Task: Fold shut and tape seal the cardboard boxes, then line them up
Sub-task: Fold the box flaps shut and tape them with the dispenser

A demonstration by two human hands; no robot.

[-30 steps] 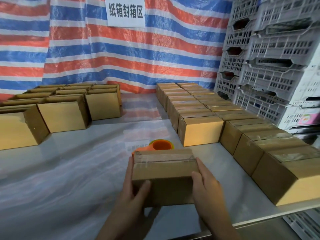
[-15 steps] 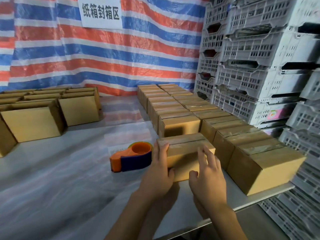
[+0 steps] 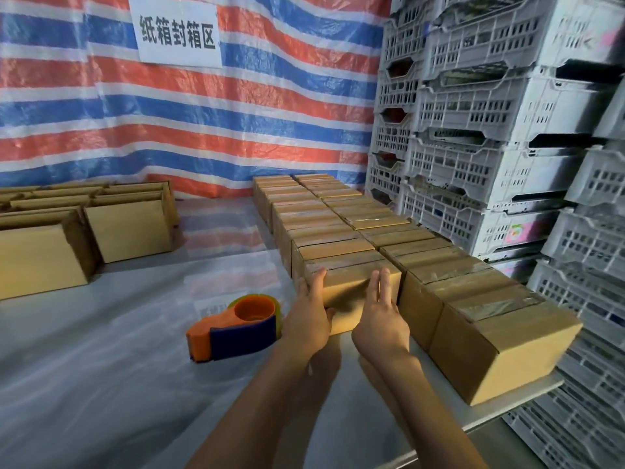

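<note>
A taped-shut cardboard box sits at the near end of the left row of sealed boxes, touching the box behind it. My left hand lies against its left front corner, fingers reaching up the edge and thumb on the front face. My right hand presses flat on the front face with straight fingers. A second row of sealed boxes runs along its right side to the table edge. An orange and blue tape dispenser lies on the table just left of my left hand.
Unsealed boxes stand in rows at the left on the plastic-covered table. Stacked white plastic crates rise at the right, past the table's edge. A striped tarpaulin with a white sign hangs behind.
Both hands carried the box from in front of me to the right and pushed it up against the end of the left row. My fingers have straightened against its front.
</note>
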